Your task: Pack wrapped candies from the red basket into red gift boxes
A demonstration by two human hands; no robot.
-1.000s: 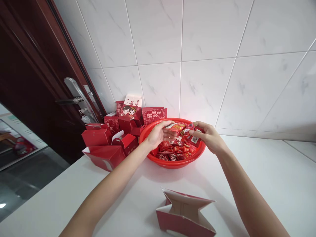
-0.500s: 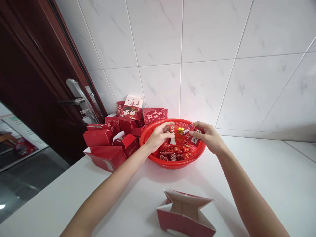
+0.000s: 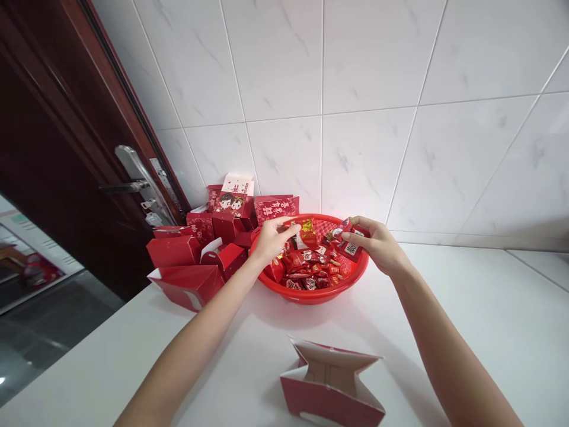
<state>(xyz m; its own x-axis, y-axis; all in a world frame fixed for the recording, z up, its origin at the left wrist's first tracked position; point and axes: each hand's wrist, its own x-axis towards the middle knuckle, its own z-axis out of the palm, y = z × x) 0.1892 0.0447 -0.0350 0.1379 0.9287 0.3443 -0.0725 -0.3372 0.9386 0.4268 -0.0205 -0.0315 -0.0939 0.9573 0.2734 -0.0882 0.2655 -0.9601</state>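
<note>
A red plastic basket (image 3: 311, 298) holds many small wrapped sweets (image 3: 313, 270). Over its left side, my left hand (image 3: 272, 240) pinches a shiny red and gold packet (image 3: 306, 234) between thumb and fingers. At the right rim, my right hand (image 3: 377, 242) is closed on small red sweet packets (image 3: 353, 246), one of them with white lettering; how many it holds is unclear. Nearer to me, an open red paper box (image 3: 331, 400) stands upright with its brown inside showing.
Several red gift boxes (image 3: 186, 281) crowd the white tabletop (image 3: 444, 308) left of the basket, some printed with cartoon figures. Behind rises a white tiled wall (image 3: 284, 77). A dark wooden door (image 3: 57, 118) with a metal handle (image 3: 137, 178) is at the left.
My left hand has moved slightly left and closed its thumb and fingers on the red and gold packet. My right hand keeps its packets near the right rim.
</note>
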